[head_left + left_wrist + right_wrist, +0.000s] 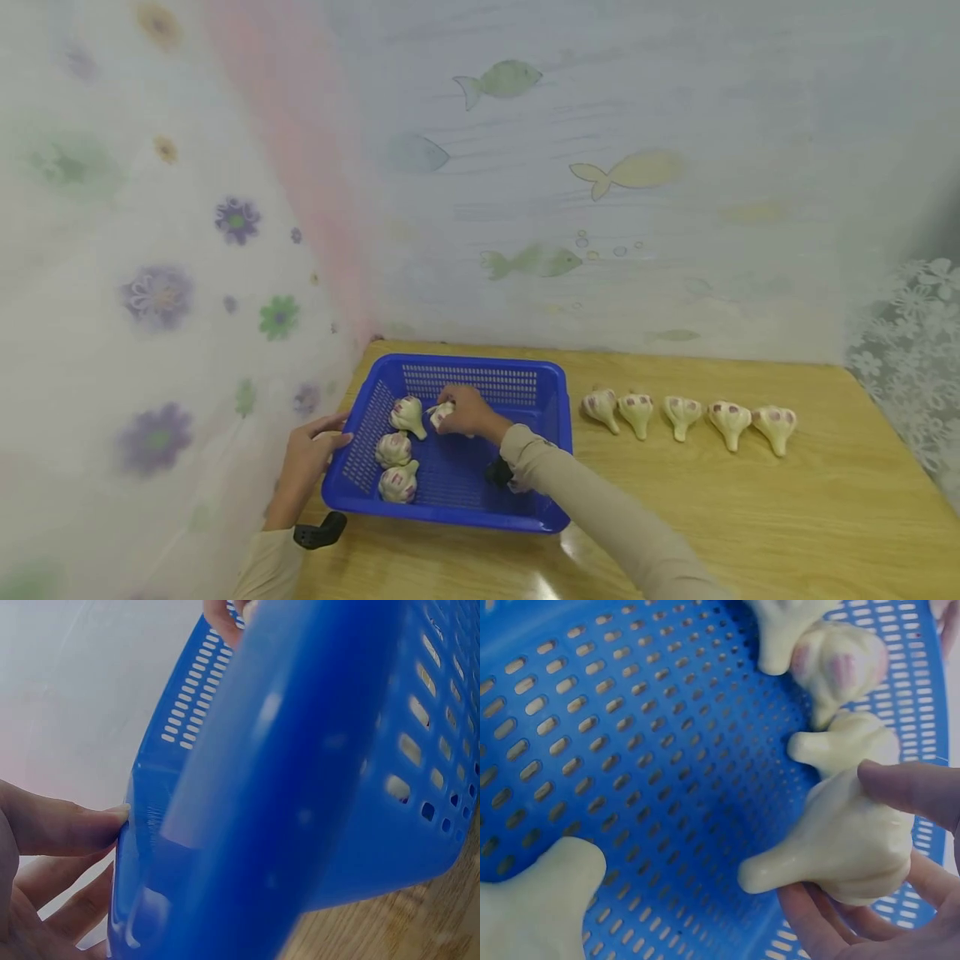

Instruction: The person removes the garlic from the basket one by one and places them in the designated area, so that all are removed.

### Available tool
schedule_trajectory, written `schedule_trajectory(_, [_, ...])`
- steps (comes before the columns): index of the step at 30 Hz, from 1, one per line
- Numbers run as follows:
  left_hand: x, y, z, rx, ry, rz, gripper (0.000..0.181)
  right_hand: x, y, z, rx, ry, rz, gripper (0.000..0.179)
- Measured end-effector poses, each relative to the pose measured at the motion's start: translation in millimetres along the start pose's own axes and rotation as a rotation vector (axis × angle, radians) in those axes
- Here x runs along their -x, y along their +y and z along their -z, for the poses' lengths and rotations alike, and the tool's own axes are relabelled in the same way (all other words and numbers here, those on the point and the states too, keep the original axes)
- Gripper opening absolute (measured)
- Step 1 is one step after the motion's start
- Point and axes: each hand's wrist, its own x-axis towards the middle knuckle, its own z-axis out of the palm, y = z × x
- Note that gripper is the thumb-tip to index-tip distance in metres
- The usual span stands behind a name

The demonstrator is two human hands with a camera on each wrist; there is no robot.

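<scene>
Left of right hand (471,412), pinching garlic bulb (847,844): three bulbs (393,450) in basket (450,518). Right: five bulbs (682,415) still out. Left hand (307,454) pinches rim (135,851).

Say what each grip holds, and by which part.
Right grip: a garlic bulb, by its rounded body. Left grip: the blue basket, by its rim.

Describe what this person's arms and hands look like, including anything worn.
Both arms have long beige sleeves. The left hand and right hand are ungloved, and a small black device shows near each wrist.
</scene>
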Motion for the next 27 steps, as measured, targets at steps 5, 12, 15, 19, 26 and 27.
schedule_trajectory(5, [-0.9,1.4,2.1,0.013,-0.013,0.001,0.041,6.4,-12,14,-0.048,-0.037,-0.007,0.038])
schedule_trajectory(12, [-2.0,1.8,0.6,0.009,-0.012,0.013,0.042,12.0,-10,30,-0.071,-0.069,0.003,0.038])
schedule_trajectory(15, [-1.6,1.3,0.0,0.003,-0.012,0.018,0.043,14.8,-10,38,-0.086,-0.087,0.001,0.039])
schedule_trajectory(19, [0.6,2.1,0.9,-0.001,-0.007,0.017,0.043,20.1,-18,53,-0.089,-0.115,-0.013,0.040])
schedule_trajectory(26, [-0.4,0.0,0.5,-0.013,-0.009,0.022,0.043,29.3,-27,74,-0.087,-0.140,-0.020,0.043])
schedule_trajectory(27, [-0.5,-0.3,0.3,-0.015,-0.010,0.022,0.043,31.0,-28,76,-0.096,-0.144,-0.021,0.042])
